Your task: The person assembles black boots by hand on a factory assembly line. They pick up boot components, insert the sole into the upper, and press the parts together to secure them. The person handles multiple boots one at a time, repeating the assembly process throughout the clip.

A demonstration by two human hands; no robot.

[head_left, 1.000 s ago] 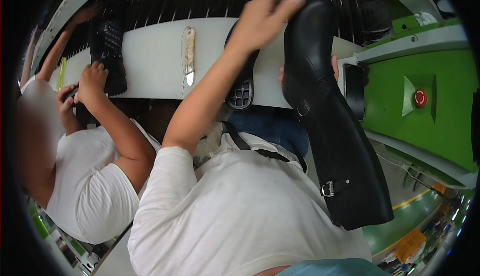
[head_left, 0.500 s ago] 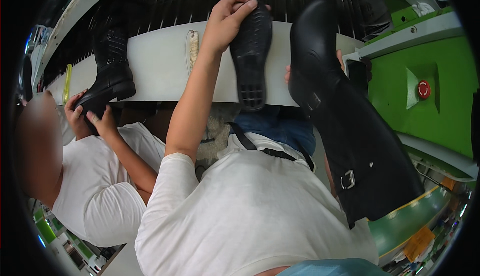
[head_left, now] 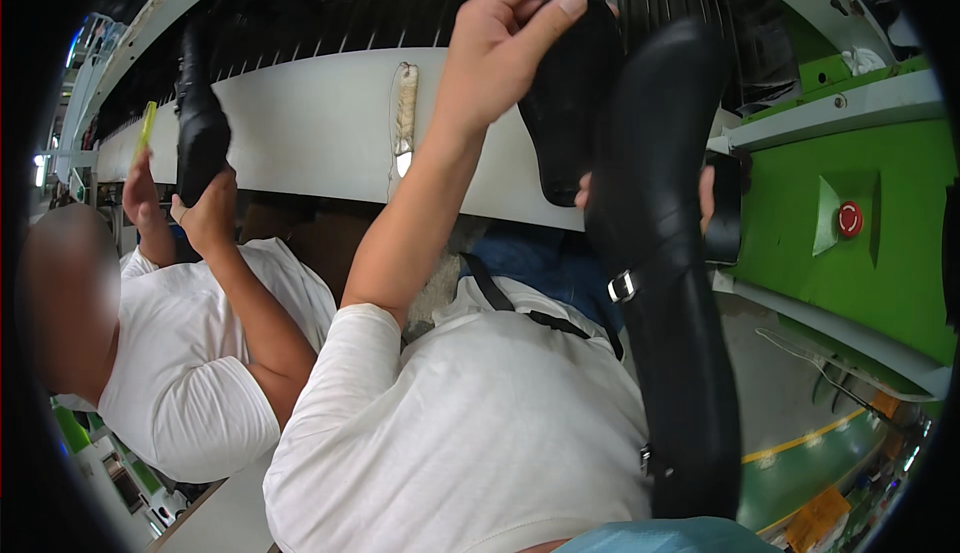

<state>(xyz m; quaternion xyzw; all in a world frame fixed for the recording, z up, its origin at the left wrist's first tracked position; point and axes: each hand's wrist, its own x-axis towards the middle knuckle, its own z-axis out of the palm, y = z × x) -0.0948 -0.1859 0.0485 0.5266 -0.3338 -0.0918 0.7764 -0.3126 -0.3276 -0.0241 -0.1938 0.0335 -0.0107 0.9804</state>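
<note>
My left hand [head_left: 510, 53] pinches a black boot sole [head_left: 572, 88] by its toe end, thumb over the edge. The sole's smoother face is turned up, with its heel end near the table's front edge. Close on its right is a tall black boot [head_left: 665, 143] with buckled straps, its toe pointing away and its shaft running down toward me. My right hand [head_left: 707, 198] grips the boot around the foot from beneath. Only fingertips show on either side of it; the palm is hidden. Sole and boot overlap in view, and I cannot tell whether they touch.
A tool with a wrapped pale handle [head_left: 406, 118] lies on the white worktop [head_left: 310, 103]. Beyond runs a bed of metal rods [head_left: 400, 3]. Right stands a green machine [head_left: 790, 223] with a red button [head_left: 849, 219]. At left, a co-worker [head_left: 200, 353] holds another black boot [head_left: 202, 138].
The sole has turned from its treaded face to its smoother one and moved right, closer to the boot. The tall boot has rolled, its shaft swinging left. The co-worker's boot has turned too.
</note>
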